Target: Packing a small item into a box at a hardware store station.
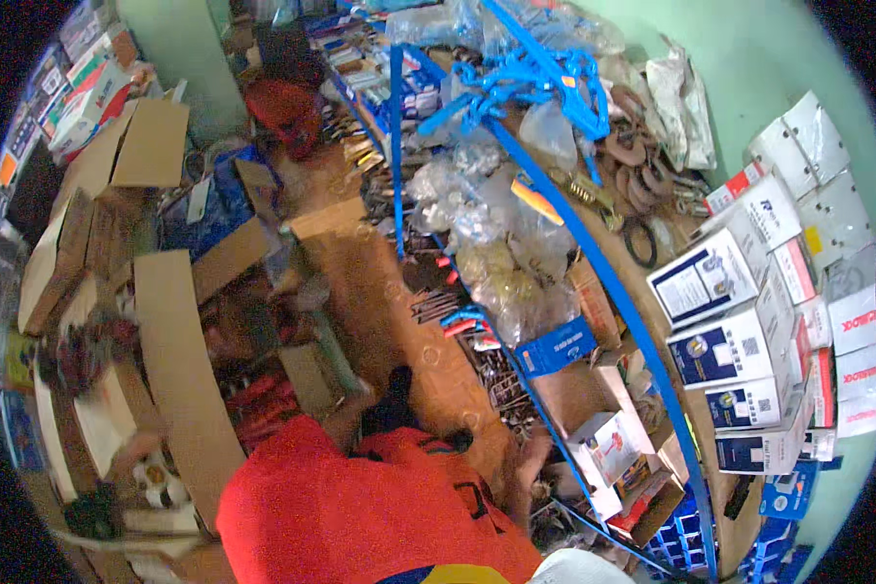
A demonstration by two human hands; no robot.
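My red shirt (360, 506) fills the lower middle. By the left sleeve, a blurred bit of skin, seemingly part of my left hand (357, 401), shows beside a cardboard flap (311, 384). What its fingers do is hidden. Close to it, red packages (263, 401) lie among open cardboard. My right hand (528, 465) hangs low by the shelf on the right, smeared, its fingers not readable. Near it are bundles of dark metal parts (501, 384) and an open white carton (594, 433) with a smaller printed box inside.
A blue-edged shelf (642, 360) runs along the right, with bagged parts (477, 209), a blue metal frame (545, 83) and stacked white boxes (720, 355). Opened cartons (180, 360) crowd the left. Between them runs a brown floor (409, 321); a red bag-like item (287, 112) sits at its far end.
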